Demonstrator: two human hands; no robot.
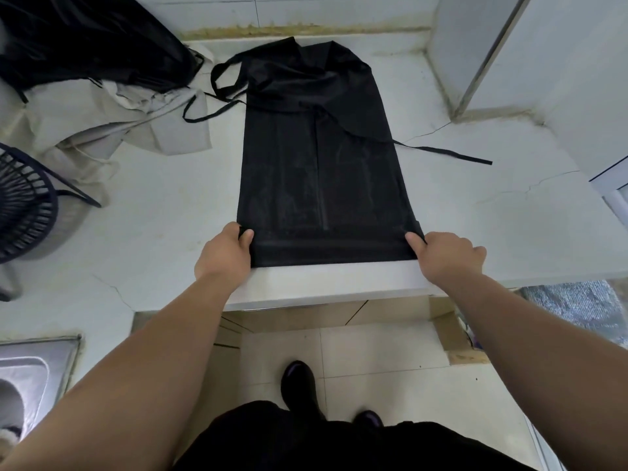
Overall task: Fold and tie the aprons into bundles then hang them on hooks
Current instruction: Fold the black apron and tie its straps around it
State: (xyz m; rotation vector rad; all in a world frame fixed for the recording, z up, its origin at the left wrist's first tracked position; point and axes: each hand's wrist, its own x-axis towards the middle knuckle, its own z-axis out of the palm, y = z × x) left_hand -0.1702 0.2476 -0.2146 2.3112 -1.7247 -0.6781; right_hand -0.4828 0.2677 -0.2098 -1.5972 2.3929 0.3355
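Note:
A black apron (319, 164) lies flat on the white counter (153, 212), folded lengthwise into a long panel that runs away from me. Its neck loop (224, 79) lies at the far left, and one waist tie (445, 153) trails off to the right. My left hand (226, 253) pinches the near left corner of the apron, thumb on top. At the near right corner my right hand (448, 254) pinches the cloth the same way. The near hem sits close to the counter's front edge.
A cream apron (112, 130) lies crumpled at the back left, with a heap of black cloth (85, 39) behind it. A dark wire basket (23, 205) stands at the left edge. A steel sink (30, 375) is near left. A white wall panel (509, 52) rises at the right.

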